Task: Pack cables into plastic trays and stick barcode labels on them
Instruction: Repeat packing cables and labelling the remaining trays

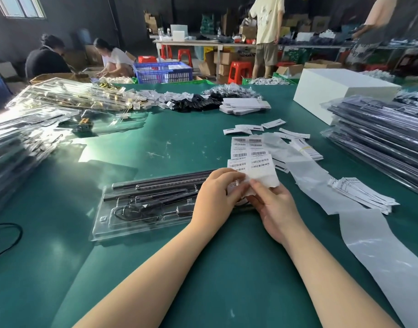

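A clear plastic tray (132,223) lies on the green table in front of me, holding dark rods and a coiled black cable (139,210). Its right end is hidden under my hands. A strip of barcode labels (250,152) runs from the table up to my hands. My left hand (215,197) pinches the strip's near end from the left. My right hand (274,209) pinches the same end with thumb and fingers from the right, above the tray's right end.
Used label backing paper (359,233) trails off to the right. Stacks of packed trays stand at the right (388,143) and left (16,147). A white box (340,91), flat white cartons (243,105) and small tags (366,192) lie beyond. People work in the background.
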`<action>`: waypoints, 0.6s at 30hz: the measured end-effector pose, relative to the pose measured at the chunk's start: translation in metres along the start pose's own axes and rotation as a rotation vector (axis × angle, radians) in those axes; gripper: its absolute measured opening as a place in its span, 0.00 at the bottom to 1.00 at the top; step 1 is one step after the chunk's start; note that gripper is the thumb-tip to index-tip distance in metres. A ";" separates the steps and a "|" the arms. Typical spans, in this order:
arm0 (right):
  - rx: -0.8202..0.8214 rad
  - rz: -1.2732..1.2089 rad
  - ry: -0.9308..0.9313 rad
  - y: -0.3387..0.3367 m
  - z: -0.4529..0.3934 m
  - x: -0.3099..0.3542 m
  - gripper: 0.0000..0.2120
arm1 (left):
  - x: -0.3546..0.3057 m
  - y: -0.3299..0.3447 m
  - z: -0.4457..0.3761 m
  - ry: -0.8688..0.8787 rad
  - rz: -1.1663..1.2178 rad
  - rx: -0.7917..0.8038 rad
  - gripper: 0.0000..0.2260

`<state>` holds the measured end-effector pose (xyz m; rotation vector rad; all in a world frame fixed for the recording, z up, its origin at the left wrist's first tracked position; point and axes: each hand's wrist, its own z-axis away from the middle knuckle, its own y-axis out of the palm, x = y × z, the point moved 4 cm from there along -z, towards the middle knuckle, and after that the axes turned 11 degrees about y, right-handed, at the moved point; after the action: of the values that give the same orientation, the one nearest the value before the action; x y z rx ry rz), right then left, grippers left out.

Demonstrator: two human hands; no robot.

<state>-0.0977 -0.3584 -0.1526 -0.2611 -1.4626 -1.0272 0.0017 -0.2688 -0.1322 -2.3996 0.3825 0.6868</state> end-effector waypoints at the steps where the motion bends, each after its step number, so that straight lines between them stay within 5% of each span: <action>1: 0.005 0.021 -0.009 0.000 0.000 0.000 0.10 | 0.001 0.000 0.000 -0.003 0.014 0.001 0.09; 11: -0.017 0.270 -0.132 0.002 -0.002 -0.004 0.10 | 0.010 -0.003 -0.002 -0.092 0.131 -0.063 0.09; 18: -0.016 0.056 -0.045 -0.001 -0.002 -0.003 0.12 | 0.018 -0.009 -0.003 -0.289 0.497 -0.080 0.16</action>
<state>-0.0960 -0.3593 -0.1556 -0.3362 -1.4799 -0.9936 0.0217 -0.2659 -0.1363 -2.2421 0.8525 1.2702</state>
